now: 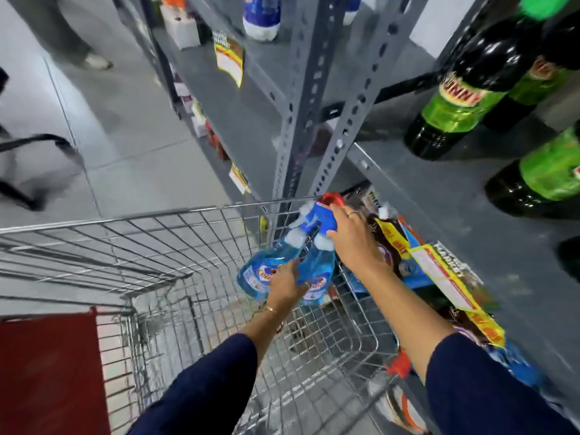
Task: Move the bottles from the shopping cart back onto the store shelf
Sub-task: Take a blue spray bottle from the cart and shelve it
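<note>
Two blue spray bottles are lifted above the wire shopping cart (175,233), side by side. My left hand (287,287) grips the lower body of the left bottle (262,265). My right hand (351,240) is closed around the blue and white trigger head of the right bottle (317,271), near its red nozzle (332,199). The bottles hang at the cart's far right corner, close to the grey metal shelf (439,196). The cart basket below looks bare of bottles where I can see it.
Dark bottles with green labels (461,98) stand on the shelf at the right. A blue and white bottle (262,15) stands on the far shelf section. Yellow price tags (452,287) hang off the shelf edge. A person's legs (62,32) are at the far left; the cart's red seat flap (50,368) lies near me.
</note>
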Motion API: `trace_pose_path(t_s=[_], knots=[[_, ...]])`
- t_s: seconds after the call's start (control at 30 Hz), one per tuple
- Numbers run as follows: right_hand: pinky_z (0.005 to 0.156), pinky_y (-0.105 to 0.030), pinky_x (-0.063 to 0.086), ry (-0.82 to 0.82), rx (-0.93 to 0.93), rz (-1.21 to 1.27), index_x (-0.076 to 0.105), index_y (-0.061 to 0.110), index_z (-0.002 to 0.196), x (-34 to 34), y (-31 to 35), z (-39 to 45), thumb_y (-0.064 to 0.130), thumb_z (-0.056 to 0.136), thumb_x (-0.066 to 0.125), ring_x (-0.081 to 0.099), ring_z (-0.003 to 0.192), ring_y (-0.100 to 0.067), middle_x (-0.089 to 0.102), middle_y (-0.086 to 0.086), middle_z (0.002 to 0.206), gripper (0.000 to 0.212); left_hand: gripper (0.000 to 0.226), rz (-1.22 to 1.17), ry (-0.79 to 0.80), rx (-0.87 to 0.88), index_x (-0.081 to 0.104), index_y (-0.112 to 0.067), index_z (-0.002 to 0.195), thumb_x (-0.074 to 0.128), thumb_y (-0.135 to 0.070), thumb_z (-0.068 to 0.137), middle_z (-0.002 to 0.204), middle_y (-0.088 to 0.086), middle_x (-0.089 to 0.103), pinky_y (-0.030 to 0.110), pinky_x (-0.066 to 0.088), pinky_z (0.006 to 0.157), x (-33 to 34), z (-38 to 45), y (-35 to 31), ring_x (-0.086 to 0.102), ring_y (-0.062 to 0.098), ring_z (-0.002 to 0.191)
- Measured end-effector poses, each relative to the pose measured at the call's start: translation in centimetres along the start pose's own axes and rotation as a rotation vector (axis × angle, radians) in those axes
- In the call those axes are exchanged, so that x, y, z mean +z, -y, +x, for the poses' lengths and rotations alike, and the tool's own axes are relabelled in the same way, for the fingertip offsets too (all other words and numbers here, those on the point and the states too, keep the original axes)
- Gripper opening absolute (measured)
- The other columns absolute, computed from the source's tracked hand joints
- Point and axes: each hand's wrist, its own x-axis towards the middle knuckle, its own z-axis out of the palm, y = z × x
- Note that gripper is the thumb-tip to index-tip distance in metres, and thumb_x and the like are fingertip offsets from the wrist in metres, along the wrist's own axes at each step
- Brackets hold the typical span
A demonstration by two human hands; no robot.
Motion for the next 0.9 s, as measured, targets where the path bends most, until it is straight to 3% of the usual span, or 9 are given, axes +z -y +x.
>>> trace_pose_path(t_s=[0.1,0.27,0.47,0.63,0.7,0.8,0.9], knots=[[0.103,-0.040,0.036,-0.050,0.047,-0.047,0.038,0.005,0.138,0.3,0.0,0.7,0.008,0.093,0.051,0.038,0.126,-0.035,0.042,-0.018,0.138,0.047,0.053,0.055,0.029,-0.019,0.046,-0.011,0.128,0.065,-0.022,0.080,0.103,0.012,0.062,0.032,0.042,0.075,0.4,1.3,-1.3,0.058,0.027,0.095],[0.093,-0.039,0.044,-0.119,0.154,-0.080,0.053,-0.001,0.118,-0.2,-0.4,0.4,0.008,0.094,0.050,0.052,0.112,-0.035,0.055,-0.021,0.121,0.026,0.060,0.117,0.068,-0.015,0.047,-0.018,0.129,0.071,-0.029,0.075,0.119,0.012,0.063,0.043,0.049,0.089,1.1,2.0,-1.6,0.060,0.030,0.104],[0.092,-0.035,0.045,-0.109,0.164,-0.083,0.052,0.000,0.120,-1.1,-0.2,-2.8,0.009,0.095,0.048,0.053,0.113,-0.031,0.055,-0.018,0.126,0.026,0.056,0.166,0.048,0.020,0.048,-0.018,0.128,0.069,-0.027,0.077,0.119,0.012,0.064,0.043,0.052,0.089,1.2,0.7,-1.8,0.062,0.030,0.103],[0.101,-0.032,0.039,-0.107,0.096,-0.078,0.049,0.001,0.126,-2.3,1.1,-6.0,0.009,0.097,0.045,0.050,0.117,-0.026,0.056,-0.015,0.128,0.031,0.045,0.243,0.071,0.056,0.058,-0.009,0.115,0.070,-0.028,0.077,0.114,0.013,0.062,0.030,0.045,0.075,0.3,-1.4,-1.9,0.061,0.027,0.099],[0.099,-0.032,0.039,-0.119,0.101,-0.052,0.050,0.002,0.123,-3.4,1.4,-7.3,0.011,0.097,0.046,0.050,0.117,-0.027,0.056,-0.015,0.126,0.028,0.052,0.220,0.075,0.073,0.055,-0.010,0.121,0.072,-0.029,0.075,0.121,0.011,0.059,0.030,0.047,0.081,-0.1,-2.8,-2.2,0.059,0.026,0.104],[0.093,-0.033,0.040,-0.150,0.099,0.015,0.054,0.001,0.119,-5.8,1.8,-9.5,0.009,0.095,0.049,0.050,0.113,-0.030,0.058,-0.017,0.121,0.025,0.058,0.200,0.065,0.137,0.056,-0.007,0.121,0.074,-0.032,0.071,0.129,0.010,0.052,0.040,0.048,0.095,-1.3,-5.4,-3.7,0.054,0.029,0.112],[0.089,-0.035,0.039,-0.211,0.089,0.052,0.057,0.000,0.113,-8.6,1.8,-12.2,0.007,0.094,0.050,0.050,0.111,-0.032,0.058,-0.018,0.119,0.022,0.053,0.207,0.048,0.224,0.062,-0.007,0.111,0.073,-0.037,0.069,0.116,0.012,0.059,0.034,0.050,0.082,-2.3,-8.5,-5.5,0.059,0.028,0.101]])
